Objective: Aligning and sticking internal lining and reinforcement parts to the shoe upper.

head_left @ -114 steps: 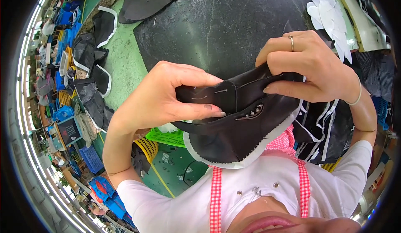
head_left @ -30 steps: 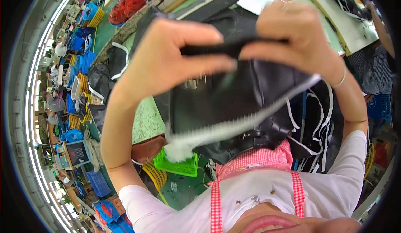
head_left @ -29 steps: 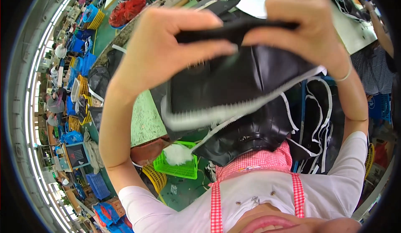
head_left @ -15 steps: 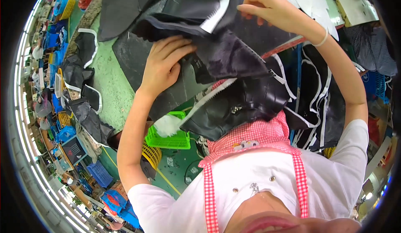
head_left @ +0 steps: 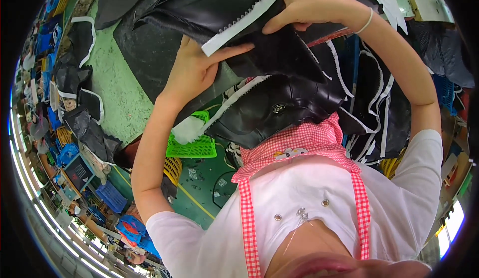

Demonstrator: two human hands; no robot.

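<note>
A black panel (head_left: 234, 3) with a white zigzag edge, held up before the face a second ago, has been lowered onto the green table (head_left: 117, 91). It is pinned by the flat, open left hand (head_left: 197, 66) and gripped by the right hand (head_left: 304, 6), suggesting placement.

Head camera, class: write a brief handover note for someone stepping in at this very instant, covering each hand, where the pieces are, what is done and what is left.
Left hand: flat on the black leather piece, thumb at its white zigzag edge.
Right hand: gripping the same piece from above.
A second black piece with a rivet lies underneath, against the checked apron.
Done: piece laid on the green table.
Left: cannot tell.
</note>
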